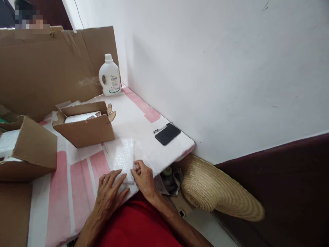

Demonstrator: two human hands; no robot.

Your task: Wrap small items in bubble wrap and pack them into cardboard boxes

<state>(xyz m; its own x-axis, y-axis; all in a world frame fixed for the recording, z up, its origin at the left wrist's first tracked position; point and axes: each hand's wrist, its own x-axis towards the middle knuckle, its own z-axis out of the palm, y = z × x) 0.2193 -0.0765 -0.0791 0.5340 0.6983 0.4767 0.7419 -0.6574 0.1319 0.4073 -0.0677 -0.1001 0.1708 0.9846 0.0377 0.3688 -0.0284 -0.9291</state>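
Note:
A small flat package wrapped in bubble wrap lies on the pink and white table cover near the front edge. My left hand rests flat with its fingers spread over the package's near end. My right hand sits at the package's near right corner, its fingers curled and pinching the wrap's edge.
An open cardboard box stands behind the package, another box at the left. A white bottle stands by the cardboard sheet at the back. A black phone and a pen lie right. A straw hat hangs below the table.

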